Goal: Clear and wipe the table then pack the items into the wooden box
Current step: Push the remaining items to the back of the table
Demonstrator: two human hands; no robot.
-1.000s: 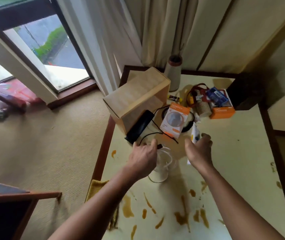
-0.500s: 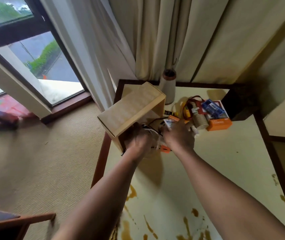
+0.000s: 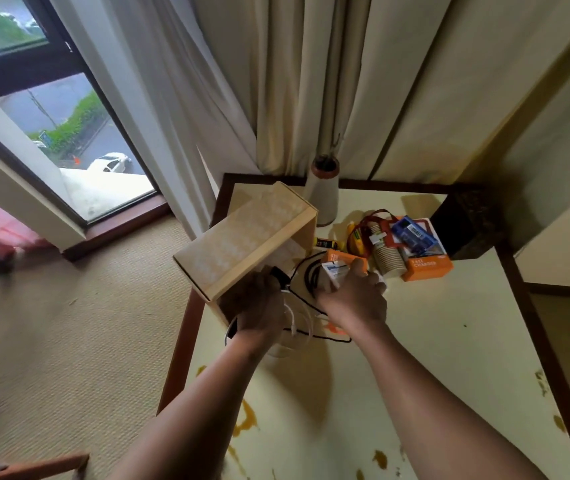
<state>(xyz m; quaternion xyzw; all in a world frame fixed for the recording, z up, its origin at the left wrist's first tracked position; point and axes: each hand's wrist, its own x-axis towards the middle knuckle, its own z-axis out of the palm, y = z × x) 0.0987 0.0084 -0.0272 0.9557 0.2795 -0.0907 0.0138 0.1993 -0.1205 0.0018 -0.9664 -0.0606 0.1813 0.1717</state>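
There is one camera, worn on the person's head. It looks forward and down at the table (image 3: pixel 449 341), close above both arms. The window (image 3: pixel 51 116) is left, the curtains (image 3: pixel 294 81) ahead, the carpet (image 3: pixel 68 341) below left.

2 bare forearms: left (image 3: pixel 200 414), right (image 3: pixel 429 396)

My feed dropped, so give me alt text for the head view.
The left hand is at the mouth of the wooden box, which lies on its side on the stained table, over tangled cables; the right hand grips a small white carton. An orange box and paper cups sit behind.
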